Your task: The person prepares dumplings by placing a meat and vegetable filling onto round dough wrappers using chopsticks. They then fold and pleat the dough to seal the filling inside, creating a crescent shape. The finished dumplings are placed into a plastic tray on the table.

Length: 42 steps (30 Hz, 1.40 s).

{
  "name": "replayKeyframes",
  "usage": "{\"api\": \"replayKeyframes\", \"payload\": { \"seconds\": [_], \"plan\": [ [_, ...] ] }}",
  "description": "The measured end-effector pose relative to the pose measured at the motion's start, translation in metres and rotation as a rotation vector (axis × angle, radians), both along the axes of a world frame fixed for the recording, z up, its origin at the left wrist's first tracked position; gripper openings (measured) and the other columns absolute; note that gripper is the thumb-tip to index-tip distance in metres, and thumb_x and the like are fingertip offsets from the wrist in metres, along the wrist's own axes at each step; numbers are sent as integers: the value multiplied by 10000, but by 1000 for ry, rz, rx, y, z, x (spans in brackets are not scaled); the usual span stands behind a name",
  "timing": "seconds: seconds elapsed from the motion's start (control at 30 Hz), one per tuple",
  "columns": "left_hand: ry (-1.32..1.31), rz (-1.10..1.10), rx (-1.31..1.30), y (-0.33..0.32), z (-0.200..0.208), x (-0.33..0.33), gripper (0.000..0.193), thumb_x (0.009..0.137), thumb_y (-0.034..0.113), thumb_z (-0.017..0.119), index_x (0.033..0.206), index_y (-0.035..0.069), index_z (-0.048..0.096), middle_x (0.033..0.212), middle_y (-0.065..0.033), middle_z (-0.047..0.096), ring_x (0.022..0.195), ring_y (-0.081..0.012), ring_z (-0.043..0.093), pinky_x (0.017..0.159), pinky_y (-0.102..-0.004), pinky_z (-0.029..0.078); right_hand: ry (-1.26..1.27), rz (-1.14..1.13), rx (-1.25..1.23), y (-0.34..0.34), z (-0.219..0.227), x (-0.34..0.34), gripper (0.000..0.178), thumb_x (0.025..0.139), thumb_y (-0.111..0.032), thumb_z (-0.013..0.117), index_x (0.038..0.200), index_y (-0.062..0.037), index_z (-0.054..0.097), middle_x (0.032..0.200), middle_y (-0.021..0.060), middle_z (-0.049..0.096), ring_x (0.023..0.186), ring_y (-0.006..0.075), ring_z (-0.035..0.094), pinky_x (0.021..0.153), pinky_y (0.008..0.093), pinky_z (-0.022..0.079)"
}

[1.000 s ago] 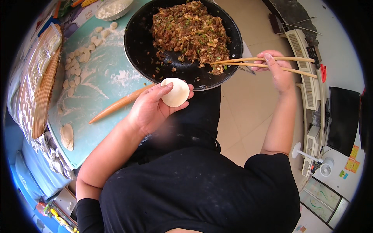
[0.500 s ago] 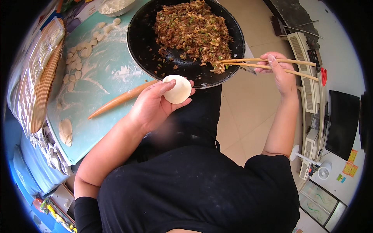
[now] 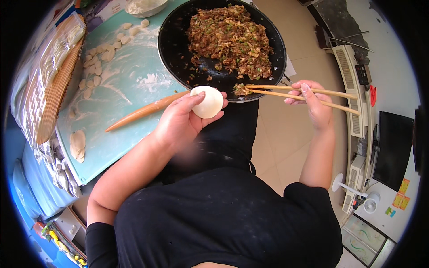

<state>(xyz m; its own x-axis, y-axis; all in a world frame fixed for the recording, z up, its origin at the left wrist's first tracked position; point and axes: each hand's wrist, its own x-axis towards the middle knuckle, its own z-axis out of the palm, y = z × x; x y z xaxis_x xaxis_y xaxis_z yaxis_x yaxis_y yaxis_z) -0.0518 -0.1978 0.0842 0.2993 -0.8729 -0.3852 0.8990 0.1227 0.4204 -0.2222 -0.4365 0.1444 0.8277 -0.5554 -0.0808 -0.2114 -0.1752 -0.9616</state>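
My left hand point(image 3: 182, 114) holds a round, pale dumpling wrapper point(image 3: 209, 103), thumb on top and fingers beneath. My right hand point(image 3: 313, 102) grips a pair of wooden chopsticks point(image 3: 286, 91). Their tips pinch a small clump of filling point(image 3: 241, 90) over the near rim of a black pan point(image 3: 174, 49), just right of the wrapper and apart from it. A large mound of brown minced filling with green bits point(image 3: 230, 38) fills the far part of the pan. A tapered wooden rolling pin point(image 3: 140, 111) lies left of my left hand.
A floured green mat point(image 3: 114, 143) carries several small dough pieces point(image 3: 96, 69) and a stack of rolled wrappers point(image 3: 77, 146). A bowl of flour point(image 3: 145, 6) stands at the far edge. Ridged trays in plastic point(image 3: 62, 80) stand on the left.
My right hand has drawn the chopsticks down and left, lifting a clump of filling away from the mound toward the wrapper. The left hand still holds the wrapper; the view has shifted slightly.
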Motion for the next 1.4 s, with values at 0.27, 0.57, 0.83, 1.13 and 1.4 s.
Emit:
{"api": "replayKeyframes", "payload": {
  "seconds": [0.27,0.57,0.83,1.13,1.4],
  "plan": [
    [-72,273,43,18,12,20,349,907,175,390,1154,-70,404,1179,-222,493,1095,-303,502,907,-359,456,-98,-175,319,33,-17,4,267,909,-228,458,965,20,542,774,101,602,669,231,633,601,309,519],
    [-107,365,118,15,14,27,339,906,163,368,1142,-78,398,1147,-222,509,1071,-312,513,907,-383,445,-174,-450,956,37,-53,7,217,875,-181,503,965,15,534,814,129,581,733,253,633,613,316,544],
    [-15,287,92,-12,17,16,395,943,260,288,1168,-46,396,1156,-185,507,1057,-320,519,917,-411,416,-403,-453,1242,63,-50,28,169,865,-125,509,955,16,532,834,145,598,791,260,633,671,330,562],
    [-17,364,8,-5,24,16,433,960,299,211,1206,-23,363,1196,-157,470,1089,-294,484,936,-408,410,-552,-307,525,108,-39,30,262,933,-204,372,1019,14,487,858,143,600,785,295,625,712,367,533],
    [-4,390,-30,-10,20,21,426,960,298,202,1159,-29,388,1146,-182,489,1071,-297,489,961,-420,382,-569,242,-846,124,-30,27,164,804,-86,539,932,10,574,813,134,609,765,282,622,644,340,527]
  ]
}}
